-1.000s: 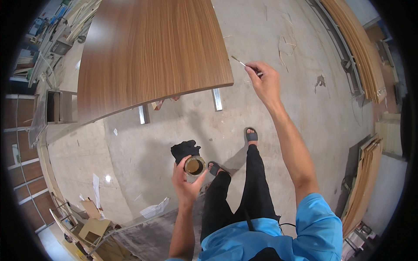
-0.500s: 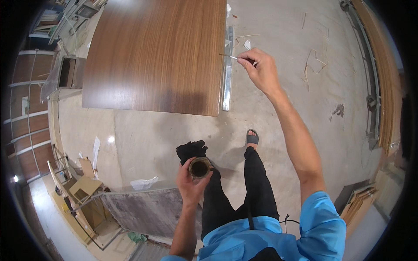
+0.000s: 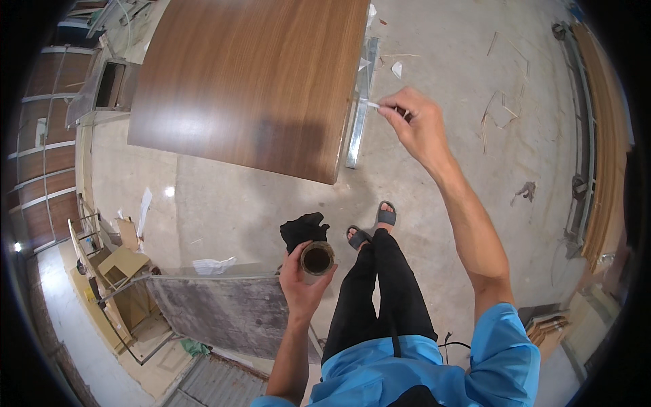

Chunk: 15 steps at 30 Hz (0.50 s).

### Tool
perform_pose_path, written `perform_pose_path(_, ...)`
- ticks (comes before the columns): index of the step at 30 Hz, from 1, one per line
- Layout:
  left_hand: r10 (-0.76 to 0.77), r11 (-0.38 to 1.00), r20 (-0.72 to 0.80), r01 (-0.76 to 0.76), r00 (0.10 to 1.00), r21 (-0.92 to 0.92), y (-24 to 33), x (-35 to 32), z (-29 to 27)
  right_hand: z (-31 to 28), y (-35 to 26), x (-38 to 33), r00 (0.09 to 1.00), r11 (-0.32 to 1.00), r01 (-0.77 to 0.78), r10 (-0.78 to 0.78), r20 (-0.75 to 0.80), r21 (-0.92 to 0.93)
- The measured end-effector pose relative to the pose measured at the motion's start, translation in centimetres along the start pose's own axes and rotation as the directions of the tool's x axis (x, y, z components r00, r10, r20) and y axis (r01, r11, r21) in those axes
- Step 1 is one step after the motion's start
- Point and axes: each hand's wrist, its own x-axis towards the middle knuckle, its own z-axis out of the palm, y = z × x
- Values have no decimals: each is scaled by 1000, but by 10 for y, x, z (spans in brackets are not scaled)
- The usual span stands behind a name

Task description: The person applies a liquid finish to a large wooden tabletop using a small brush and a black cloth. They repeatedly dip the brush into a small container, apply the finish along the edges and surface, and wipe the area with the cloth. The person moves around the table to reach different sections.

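Observation:
My left hand is wrapped round a small round cup with something dark inside, its mouth facing up. A bunched black cloth shows just beyond those fingers; whether I hold it too is unclear. With thumb and fingertips, my right hand pinches a thin brush, whose pale shaft points left. Its tip is at the right edge of a large wood-grain panel; contact cannot be made out. The panel lies face up, raised above the floor.
A metal bar runs beside the panel's right edge. Long boards line the far right. At lower left are a grey-stained board and a wooden stand. Scraps and thin strips litter the concrete floor.
My right hand and the brush have shifted slightly right and nearer, from over the panel to its edge. My left foot has come into view beside the right one. Both grips stay the same.

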Motion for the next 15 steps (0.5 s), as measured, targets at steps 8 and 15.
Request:
perform_pose_path(8,44,995,22,-42,999,-86,-5,2,1,0,-11,-1,999,997,30,-28,38,-68)
perform_pose_path(15,67,997,36,-65,997,-49,5,1,7,6,1,14,1000,999,24,-23,20,-39)
